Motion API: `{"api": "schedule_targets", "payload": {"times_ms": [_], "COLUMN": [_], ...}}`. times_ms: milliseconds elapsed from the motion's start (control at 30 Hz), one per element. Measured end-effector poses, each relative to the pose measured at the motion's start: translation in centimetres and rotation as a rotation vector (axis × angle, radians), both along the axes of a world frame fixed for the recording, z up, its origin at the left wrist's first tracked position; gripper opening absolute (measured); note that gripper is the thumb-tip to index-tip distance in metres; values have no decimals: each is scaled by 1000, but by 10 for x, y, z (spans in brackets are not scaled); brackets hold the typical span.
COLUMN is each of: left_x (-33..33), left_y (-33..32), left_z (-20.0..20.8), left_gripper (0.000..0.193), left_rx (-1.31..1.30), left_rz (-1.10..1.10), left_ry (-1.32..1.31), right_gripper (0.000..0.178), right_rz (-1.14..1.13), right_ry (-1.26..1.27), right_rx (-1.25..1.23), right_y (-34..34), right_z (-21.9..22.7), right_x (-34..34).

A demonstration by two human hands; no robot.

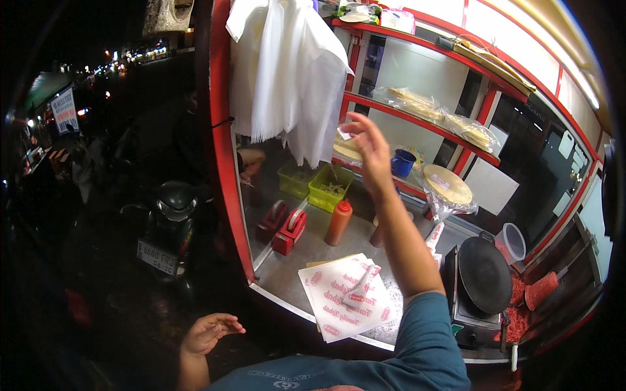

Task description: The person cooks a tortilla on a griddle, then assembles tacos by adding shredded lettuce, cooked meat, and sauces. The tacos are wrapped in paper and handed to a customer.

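My right hand point(369, 148) is raised over the counter beside the hanging white plastic bags point(287, 81), its fingers apart and nothing visible in it. My left hand point(210, 332) hangs in front of the counter's near edge, fingers loosely bent and apart, also without anything. On the counter lies a stack of white printed wrapping paper point(329, 313). A small paper-wrapped roll point(362, 288) rests on top of the stack. Behind it stand a red sauce bottle point(338, 225) and a red tape dispenser point(290, 232).
Green baskets point(319, 202) stand farther back. Shelves hold bagged flatbreads point(450, 184) and a blue mug point(403, 163). On the right, a black pan point(484, 274) sits on a stove beside shredded red food point(517, 322). Another person's arm point(251, 159) and a parked motorcycle point(171, 225) are at left.
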State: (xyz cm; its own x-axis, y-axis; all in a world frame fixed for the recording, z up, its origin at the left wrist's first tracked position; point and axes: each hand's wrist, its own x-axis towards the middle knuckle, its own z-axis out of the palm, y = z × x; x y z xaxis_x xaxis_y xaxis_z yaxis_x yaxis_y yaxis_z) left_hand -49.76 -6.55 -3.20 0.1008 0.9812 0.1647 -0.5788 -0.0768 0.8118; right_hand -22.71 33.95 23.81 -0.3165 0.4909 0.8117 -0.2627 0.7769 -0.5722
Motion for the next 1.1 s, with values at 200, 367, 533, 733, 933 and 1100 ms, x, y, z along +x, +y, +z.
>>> {"api": "schedule_targets", "payload": {"times_ms": [200, 367, 533, 733, 933, 1100], "left_x": [35, 73, 111, 121, 120, 108], "left_y": [80, 150, 214, 244, 223, 170], "left_z": [57, 144, 214, 237, 214, 187], "left_gripper": [42, 42, 45, 38, 32, 48], "left_rx": [307, 580, 522, 618, 892, 1002], "left_rz": [-120, -71, -56, 470, 702, 451], "left_ry": [162, 133, 107, 124, 572, 1628], "right_gripper": [15, 25, 17, 7, 9, 15], "right_rz": [-366, -254, -385, -474, -437, -78], "right_ry": [-31, 120, -247, -226, -528, -735], "right_rx": [162, 98, 97, 399, 347, 251], "right_y": [-67, -62, -58, -58, -57, -157], "right_z": [24, 37, 31, 2, -106, -185], "right_x": [-12, -5, -16, -28, -16, 66]}}
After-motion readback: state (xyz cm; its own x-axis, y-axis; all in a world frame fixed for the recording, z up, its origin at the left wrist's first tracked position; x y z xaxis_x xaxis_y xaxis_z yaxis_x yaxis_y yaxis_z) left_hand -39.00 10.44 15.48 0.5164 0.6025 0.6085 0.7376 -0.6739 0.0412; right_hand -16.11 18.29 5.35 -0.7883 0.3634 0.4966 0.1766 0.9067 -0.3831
